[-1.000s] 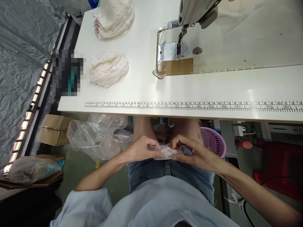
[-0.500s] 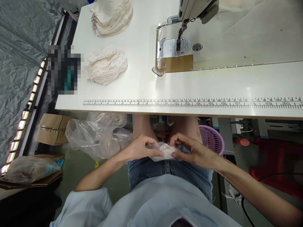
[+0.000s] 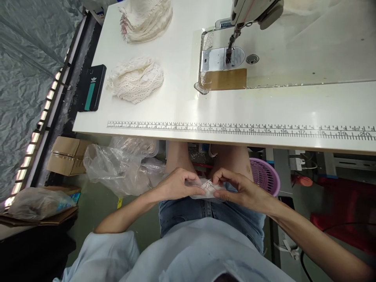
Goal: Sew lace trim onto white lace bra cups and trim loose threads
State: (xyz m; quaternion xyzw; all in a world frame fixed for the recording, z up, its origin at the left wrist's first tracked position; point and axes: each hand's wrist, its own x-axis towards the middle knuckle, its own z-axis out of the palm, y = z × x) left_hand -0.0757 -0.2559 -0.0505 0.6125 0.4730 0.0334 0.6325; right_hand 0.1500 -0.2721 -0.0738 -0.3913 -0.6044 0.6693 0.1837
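Observation:
Above my lap, both hands hold a small clear plastic bag (image 3: 199, 194) with a piece of white lace (image 3: 209, 187) in or on it; which of the two I cannot tell. My left hand (image 3: 179, 184) pinches its left side between thumb and fingers. On the other side, my right hand (image 3: 235, 187) grips the lace and plastic, thumb below and fingertips above. On the table above lie a bundle of cream lace (image 3: 136, 80) and a larger cream fabric stack (image 3: 147, 21) with a reddish fringed edge.
A sewing machine (image 3: 235, 39) stands on the white table (image 3: 176, 105), whose front edge carries a printed ruler (image 3: 241, 131). A black phone (image 3: 92, 88) lies at the left edge. Below are plastic bags (image 3: 117, 172), a cardboard box (image 3: 69, 156) and a purple basket (image 3: 266, 176).
The view has shifted slightly, so the table things sit a little further right. Both hands keep their pinch on the bag and lace, with only slight finger movement.

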